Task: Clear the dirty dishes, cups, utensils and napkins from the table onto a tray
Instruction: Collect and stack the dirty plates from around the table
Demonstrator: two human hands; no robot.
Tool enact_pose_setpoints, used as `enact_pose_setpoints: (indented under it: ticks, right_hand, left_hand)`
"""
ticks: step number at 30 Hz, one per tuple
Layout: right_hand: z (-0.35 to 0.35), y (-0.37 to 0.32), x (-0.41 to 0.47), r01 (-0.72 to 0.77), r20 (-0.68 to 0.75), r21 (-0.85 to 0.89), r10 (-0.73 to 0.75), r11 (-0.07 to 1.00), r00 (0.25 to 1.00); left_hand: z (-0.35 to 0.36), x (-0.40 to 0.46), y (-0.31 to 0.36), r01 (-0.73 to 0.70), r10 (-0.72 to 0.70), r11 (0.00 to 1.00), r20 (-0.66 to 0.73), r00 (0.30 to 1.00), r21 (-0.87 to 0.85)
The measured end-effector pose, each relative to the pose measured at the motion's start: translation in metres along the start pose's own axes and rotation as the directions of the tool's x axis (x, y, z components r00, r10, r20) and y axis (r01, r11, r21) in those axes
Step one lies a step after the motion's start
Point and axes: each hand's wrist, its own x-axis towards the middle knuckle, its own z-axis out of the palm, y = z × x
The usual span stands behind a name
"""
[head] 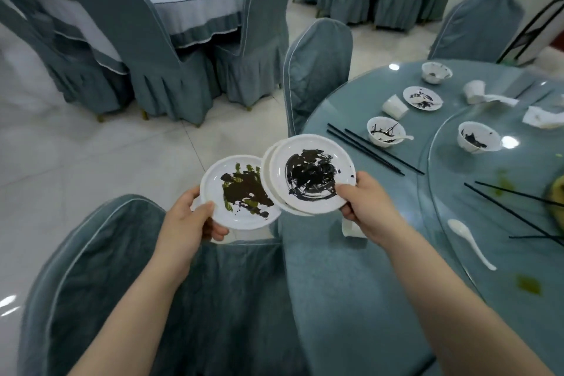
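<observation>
The left hand (192,217) gripped a white plate (241,192) smeared dark and green, thumb curled over its rim. The right hand (363,204) pinched a stack of black-smeared plates (311,174) whose edge overlapped the left plate at 3 o'clock. Both hung over a covered chair (152,284), just off the table's (351,284) rim. On the table from 1 to 3 o'clock lay black chopsticks (366,149), dirty bowls (385,131), a white spoon (470,241), cups and crumpled napkins (543,117). Open floor (91,156) lay toward 10 o'clock.
</observation>
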Motion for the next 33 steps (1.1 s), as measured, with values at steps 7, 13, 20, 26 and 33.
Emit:
enact_pose_setpoints:
  ticks: [7, 13, 20, 26, 33]
  right_hand:
    - [0.129, -0.027, -0.056, 0.095, 0.128, -0.092, -0.083, 0.991, 0.988]
    - [0.272, -0.03, -0.109, 0.212, 0.189, -0.102, -0.191, 0.972, 0.963]
    - [0.425, -0.034, -0.16, 0.315, 0.238, -0.229, -0.261, 0.921, 0.936]
    - [0.495, -0.041, -0.173, 0.306, 0.402, -0.246, -0.191, 0.919, 0.896]
    - [0.556, -0.044, -0.151, 0.336, 0.371, -0.179, -0.253, 0.925, 0.894]
  left_hand:
    - [-0.097, -0.023, 0.009, -0.123, 0.128, 0.985, 0.043, 0.991, -0.118]
    - [-0.238, -0.042, -0.002, -0.182, 0.186, 0.977, 0.019, 0.982, -0.11]
    - [-0.383, -0.056, -0.012, -0.183, 0.179, 0.978, -0.047, 0.983, -0.104]
    - [-0.451, -0.055, -0.02, -0.171, 0.162, 0.977, -0.079, 0.984, -0.127]
    - [-0.494, -0.036, -0.016, -0.156, 0.144, 0.982, -0.114, 0.983, -0.104]
